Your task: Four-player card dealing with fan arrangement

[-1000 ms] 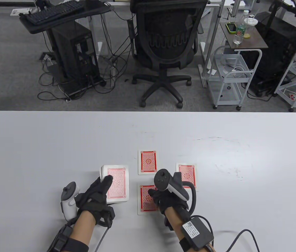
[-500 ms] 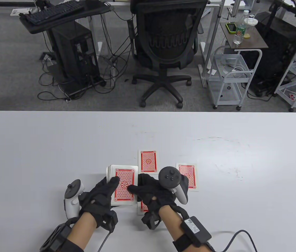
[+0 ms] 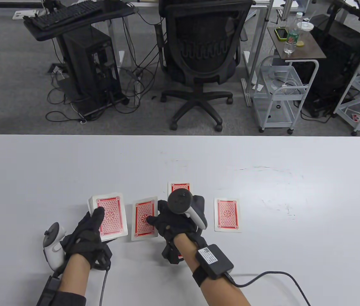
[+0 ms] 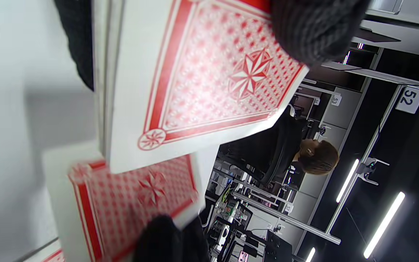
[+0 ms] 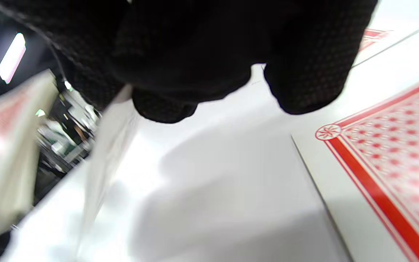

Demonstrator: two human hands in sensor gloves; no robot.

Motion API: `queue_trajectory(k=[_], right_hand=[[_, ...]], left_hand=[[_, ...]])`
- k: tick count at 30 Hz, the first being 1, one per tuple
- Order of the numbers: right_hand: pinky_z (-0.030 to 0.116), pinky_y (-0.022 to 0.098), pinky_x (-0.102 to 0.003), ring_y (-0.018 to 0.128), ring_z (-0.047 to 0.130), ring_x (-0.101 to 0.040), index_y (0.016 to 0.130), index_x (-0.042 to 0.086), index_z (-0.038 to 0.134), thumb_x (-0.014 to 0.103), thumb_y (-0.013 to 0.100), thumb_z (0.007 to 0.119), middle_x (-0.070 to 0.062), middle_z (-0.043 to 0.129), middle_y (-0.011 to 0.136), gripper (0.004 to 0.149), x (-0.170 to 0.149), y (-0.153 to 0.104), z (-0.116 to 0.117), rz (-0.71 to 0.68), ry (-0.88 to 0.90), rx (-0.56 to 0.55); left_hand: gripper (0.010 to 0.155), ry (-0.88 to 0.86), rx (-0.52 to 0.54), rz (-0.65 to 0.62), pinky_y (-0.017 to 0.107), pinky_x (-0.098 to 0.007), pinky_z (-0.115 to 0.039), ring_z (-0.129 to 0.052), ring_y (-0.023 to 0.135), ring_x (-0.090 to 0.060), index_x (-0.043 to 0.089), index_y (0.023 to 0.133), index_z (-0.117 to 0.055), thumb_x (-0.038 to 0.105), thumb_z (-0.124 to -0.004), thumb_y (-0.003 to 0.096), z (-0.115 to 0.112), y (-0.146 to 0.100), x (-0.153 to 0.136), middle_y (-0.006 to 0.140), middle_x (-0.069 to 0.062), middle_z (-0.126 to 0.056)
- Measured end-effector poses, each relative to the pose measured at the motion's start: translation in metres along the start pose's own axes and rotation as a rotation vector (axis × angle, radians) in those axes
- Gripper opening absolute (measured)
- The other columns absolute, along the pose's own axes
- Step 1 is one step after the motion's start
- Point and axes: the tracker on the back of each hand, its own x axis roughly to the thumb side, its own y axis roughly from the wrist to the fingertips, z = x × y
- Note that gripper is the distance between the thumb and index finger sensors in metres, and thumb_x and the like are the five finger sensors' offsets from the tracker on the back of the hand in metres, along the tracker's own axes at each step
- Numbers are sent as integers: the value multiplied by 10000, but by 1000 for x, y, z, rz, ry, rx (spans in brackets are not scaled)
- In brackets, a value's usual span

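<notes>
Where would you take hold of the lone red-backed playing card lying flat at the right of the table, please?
The red-backed playing card lies flat and face down on the white table, apart from the others, so it offers no raised edge. Probably press a fingertip on its back, slide it, then pinch a long edge, coming from its open right side with the right hand.

In the left wrist view, the number 52 is printed in dark figures on a small white sign (image 4: pixel 409 99) at the right edge. A smaller tag (image 4: pixel 336 100) to its left appears to read 53, though the figures are tiny. A white label with a square printed code is seen on the black box (image 3: pixel 215 261) strapped to the near right forearm in the table view; its print cannot be read.
</notes>
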Motion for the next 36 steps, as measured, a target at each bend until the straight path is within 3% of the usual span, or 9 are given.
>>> queue_trajectory(k=[7,9,13,18,20,23,27,31,36], right_hand=[[821,394,-450,177,931,-23,1046,-16,507,474,494,866,57,907,591,821,31,29,35,119,-543,35],[820,395,-449,181,930,-24,1045,-4,525,501,495,853,65,908,584,815,29,30,37,135,-556,42],[809,419,-461,213,949,-45,1047,16,543,523,528,791,44,903,617,767,28,21,21,92,-400,-3],[781,459,-497,304,994,-105,1019,45,633,481,582,733,-39,899,711,624,25,-1,-10,7,47,21],[749,497,-534,436,1010,-175,1020,53,639,499,581,727,-83,859,787,632,26,-12,-13,-62,159,38],[680,554,-601,641,939,-260,1058,53,530,555,542,759,-120,719,915,755,27,-22,-7,-167,168,83],[732,503,-581,458,980,-188,950,68,615,422,499,847,-32,799,748,618,18,-30,1,-200,245,-38],[746,505,-579,457,1029,-205,918,66,690,365,480,863,-29,861,718,557,3,-31,-4,-193,322,-11],[771,493,-547,418,1066,-189,966,10,655,323,474,885,0,922,670,627,-20,-29,-24,-186,463,-31]], left_hand=[[533,21,-25,-1,482,-459,-898,-1021,728,-300,289,985,-661,517,-784,519,-7,0,1,930,60,-870],[533,19,-29,3,484,-456,-898,-1019,730,-300,291,986,-659,518,-784,520,-7,1,1,930,61,-870],[533,7,-37,7,487,-454,-898,-1018,733,-297,292,988,-655,521,-781,523,-9,0,2,933,64,-866],[534,-23,-53,2,481,-454,-901,-1024,725,-296,291,984,-660,522,-784,519,-15,-1,-1,927,64,-872],[533,-42,-69,-2,475,-453,-904,-1027,720,-292,289,980,-665,523,-786,517,-21,-2,-2,922,63,-875],[533,-58,-120,-1,478,-450,-904,-1026,722,-288,293,979,-663,524,-789,516,-32,-4,-5,921,67,-875],[524,-43,-105,-22,480,-453,-900,-1024,722,-281,303,961,-687,520,-814,502,-48,-14,-9,902,72,-891],[525,-32,-135,-14,490,-450,-896,-1015,736,-276,315,962,-679,517,-819,498,-56,-15,-14,911,81,-879],[525,-85,-173,-8,489,-451,-900,-1017,739,-280,304,971,-670,509,-796,505,-60,-13,-15,919,72,-873]])
